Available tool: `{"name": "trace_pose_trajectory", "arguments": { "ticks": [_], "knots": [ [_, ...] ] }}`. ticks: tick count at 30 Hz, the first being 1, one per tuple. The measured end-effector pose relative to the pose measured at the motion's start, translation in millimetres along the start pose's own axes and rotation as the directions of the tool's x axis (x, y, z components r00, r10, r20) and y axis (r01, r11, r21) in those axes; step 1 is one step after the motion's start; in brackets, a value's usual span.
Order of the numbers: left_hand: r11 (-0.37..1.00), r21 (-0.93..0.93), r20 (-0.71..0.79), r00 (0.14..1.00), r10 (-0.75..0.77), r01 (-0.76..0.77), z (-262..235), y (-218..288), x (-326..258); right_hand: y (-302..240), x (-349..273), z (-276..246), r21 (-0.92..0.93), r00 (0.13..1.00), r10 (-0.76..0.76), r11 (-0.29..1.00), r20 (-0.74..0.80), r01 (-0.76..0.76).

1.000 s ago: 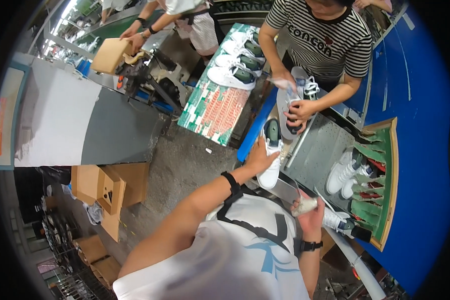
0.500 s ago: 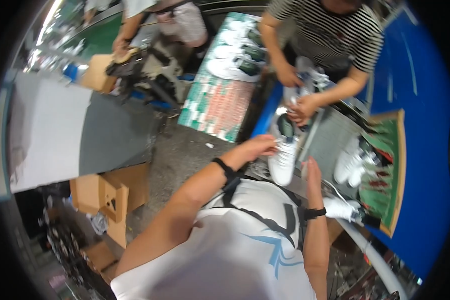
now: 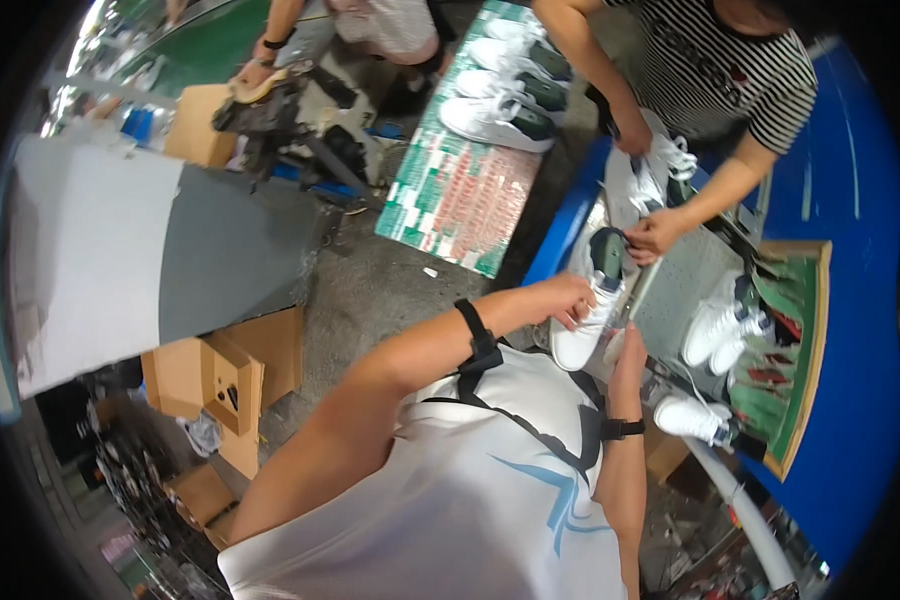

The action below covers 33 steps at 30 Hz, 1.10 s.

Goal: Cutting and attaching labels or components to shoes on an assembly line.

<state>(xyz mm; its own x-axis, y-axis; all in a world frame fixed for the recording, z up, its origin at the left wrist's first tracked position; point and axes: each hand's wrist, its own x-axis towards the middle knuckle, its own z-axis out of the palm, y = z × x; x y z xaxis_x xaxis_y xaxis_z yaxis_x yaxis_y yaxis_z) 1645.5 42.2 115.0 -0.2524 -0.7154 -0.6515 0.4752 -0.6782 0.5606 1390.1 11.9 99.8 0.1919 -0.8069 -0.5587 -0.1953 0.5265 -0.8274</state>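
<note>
Left hand (image 3: pixel 566 299) is at a white low-top sneaker's (image 3: pixel 576 342) laces (image 3: pixel 599 298); right hand (image 3: pixel 627 364), apart, is beside the toe; I cannot tell either grip.

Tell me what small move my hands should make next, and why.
Perhaps steady the white shoe with your left hand: it is at the laces, while your right hand, beside the toe, seems to hold something pale.

Dark lettering (image 3: pixel 698 62), too blurred to read with certainty, runs across the chest of a co-worker's striped shirt (image 3: pixel 765 105). Rows of red marks (image 3: pixel 482 200) toward the table's (image 3: pixel 407 212) near edge are too small to read.
</note>
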Motion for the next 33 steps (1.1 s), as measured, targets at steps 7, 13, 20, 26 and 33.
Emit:
{"name": "trace_pose_trajectory", "arguments": {
  "ticks": [7, 13, 20, 26, 33],
  "knots": [
    [0.978, 0.155, 0.138, 0.984, 0.116, -0.137, 12.4, 39.6, -5.4, -2.0, -33.0, -27.0, 0.084, 0.999, -0.043, 0.995, -0.022, 0.045],
    [0.516, 0.85, -0.26, 0.937, 0.234, 0.107, -169.3, 37.2, 6.2, -81.6, -81.6, 1.7, -0.456, 0.952, -0.244, 0.837, 0.184, 0.302],
    [0.597, 0.662, 0.21, 0.877, 0.431, -0.452, -39.3, 66.0, 44.6, -96.5, -36.2, 54.2, -0.724, 0.728, -0.395, 0.194, 0.56, 0.662],
    [0.455, 0.786, 0.17, 0.853, 0.493, -0.419, -29.2, 54.4, 56.0, -86.9, -39.6, 50.1, -0.644, 0.712, -0.456, 0.326, 0.533, 0.692],
    [0.438, 0.778, 0.177, 0.826, 0.534, -0.45, -27.1, 57.8, 54.2, -98.2, -52.7, 64.5, -0.519, 0.812, -0.211, 0.676, 0.544, 0.523]
  ]
}}
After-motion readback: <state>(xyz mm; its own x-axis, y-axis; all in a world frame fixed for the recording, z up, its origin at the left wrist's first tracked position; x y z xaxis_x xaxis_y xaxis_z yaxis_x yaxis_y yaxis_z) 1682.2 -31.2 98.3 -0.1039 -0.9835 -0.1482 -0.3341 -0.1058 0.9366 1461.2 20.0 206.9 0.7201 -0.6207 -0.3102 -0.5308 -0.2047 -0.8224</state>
